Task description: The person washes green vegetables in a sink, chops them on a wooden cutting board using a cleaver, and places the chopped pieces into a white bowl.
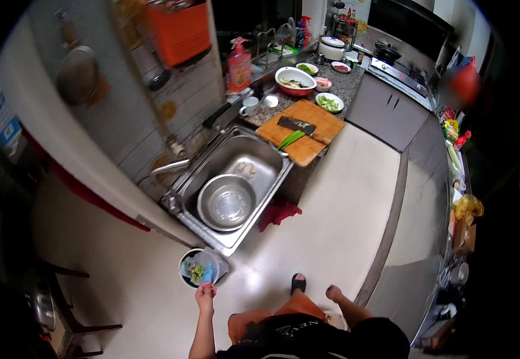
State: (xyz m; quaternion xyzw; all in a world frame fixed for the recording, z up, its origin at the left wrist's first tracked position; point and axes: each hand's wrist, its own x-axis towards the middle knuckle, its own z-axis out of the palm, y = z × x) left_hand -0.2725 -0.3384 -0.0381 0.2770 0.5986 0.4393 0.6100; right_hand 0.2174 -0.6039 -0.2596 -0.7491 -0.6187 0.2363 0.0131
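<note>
My left hand (206, 292) is at the near edge of a small waste bin (183, 276), its fingers drawn together; whatever they hold, if anything, is too small to make out. The bin has a pale plastic liner, with green vegetable scraps (196, 273) and a bit of blue inside. Off to the right, beside my leg, my right hand (334, 293) hangs with fingers curled, and nothing shows in it. Just beyond the bin is a steel sink (260, 157) with a round metal basin (227, 202) standing in it.
Past the sink, a wooden cutting board (309, 117) carries a cleaver (296, 125) and green stalks (290, 139). Behind it stand a red and white bowl (296, 78) and plates of cut food. A dark wooden chair (86, 328) is at lower left; cabinets (412, 197) line the right.
</note>
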